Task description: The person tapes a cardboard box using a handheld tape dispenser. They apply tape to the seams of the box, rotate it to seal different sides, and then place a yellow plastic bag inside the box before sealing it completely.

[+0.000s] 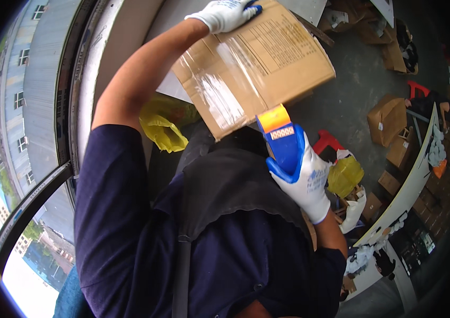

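Room: at far left, a window [68,132] gives onto a grey building [44,90]. Right of it runs a pale sill [111,45]. A white desk [174,89] shows in part beneath the box [283,69]. A yellow bag [161,130] hangs or lies below the desk's near edge; which cannot be told. Further right, a red stool [328,142] and a second yellow bag [346,176] stand beyond the right forearm. The floor [360,66] is dark grey-green, with an open carton [393,55] at upper right. Brown cartons [386,121] lie beside a long white table [400,204], with a co-worker [445,108] at far right.

Work: the box lies in front of the person, at upper centre, set askew. Its long axis runs from lower left to upper right. Clear tape [219,100] covers its lower left part; a printed panel occupies the upper right. The left hand [227,15], gloved white and blue, rests on the box's far edge; whether it grips cannot be told. The right hand [302,177], similarly gloved, is closed around a blue dispenser [283,148]. The dispenser's long axis runs up and slightly left, its orange end pointing at the box's near edge; contact cannot be confirmed.
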The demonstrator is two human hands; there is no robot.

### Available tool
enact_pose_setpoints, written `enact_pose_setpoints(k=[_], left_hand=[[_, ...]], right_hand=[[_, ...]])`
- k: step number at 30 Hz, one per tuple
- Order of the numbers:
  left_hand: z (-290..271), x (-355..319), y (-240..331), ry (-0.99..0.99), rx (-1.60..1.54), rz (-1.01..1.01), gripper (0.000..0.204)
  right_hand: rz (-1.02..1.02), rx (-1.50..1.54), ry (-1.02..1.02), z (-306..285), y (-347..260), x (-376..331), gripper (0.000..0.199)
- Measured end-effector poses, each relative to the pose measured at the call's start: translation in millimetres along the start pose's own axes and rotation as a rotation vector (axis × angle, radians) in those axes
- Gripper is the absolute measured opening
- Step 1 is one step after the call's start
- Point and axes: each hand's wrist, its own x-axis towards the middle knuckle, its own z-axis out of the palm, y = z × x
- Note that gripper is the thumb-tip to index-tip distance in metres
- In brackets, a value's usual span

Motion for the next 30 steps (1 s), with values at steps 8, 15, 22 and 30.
enact_pose_setpoints(k=[8, 15, 22, 30], left_hand=[[-11, -5, -4, -0.007, -0.056, 0.061, 0.064], [-4, -2, -25, 0.069, -0.024, 0.005, 0.063], [3, -3, -23, 0.129, -0.034, 0.038, 0.06], [-20, -23, -32, 0.511, 0.171, 0.023, 0.061]], right_hand=[[-0.036, -0.061, 0.071, 6, 15, -35, 0.09], [-0.112, -0.027, 0.22, 92, 89, -15, 0.077], [-0.145, 0.047, 0.306, 165, 151, 5, 0.077], [-0.098, 0.087, 0.262, 127, 131, 49, 0.079]])
